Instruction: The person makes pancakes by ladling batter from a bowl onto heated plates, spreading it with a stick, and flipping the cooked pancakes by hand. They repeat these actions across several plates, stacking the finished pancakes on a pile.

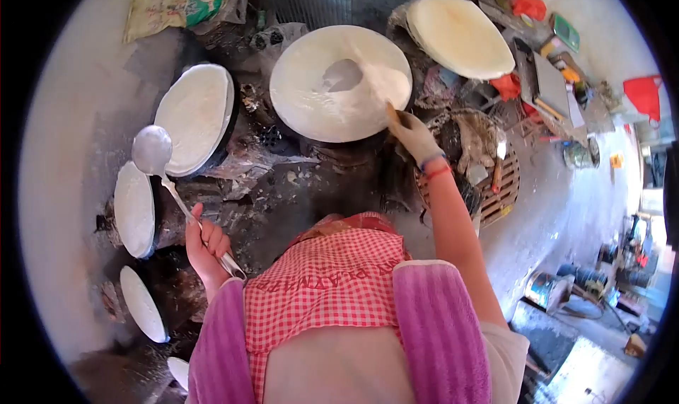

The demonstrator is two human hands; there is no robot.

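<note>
My left hand [205, 245] grips the handle of a long metal ladle [152, 151], whose empty bowl hovers by the edge of a white-coated round griddle [194, 117]. My right hand [414, 136] holds a wooden-handled spreader [378, 85] pressed onto the large central griddle [339, 82], smearing white batter around a bare grey patch near its middle. I wear a red checked apron and pink sleeves.
A stack of finished thin flatbreads [460, 35] lies at the upper right. More batter-covered griddles [134, 209] [143, 305] line the left side. A wooden slatted crate [495, 185] with rags stands right of me. Bags [177, 4] and clutter sit behind.
</note>
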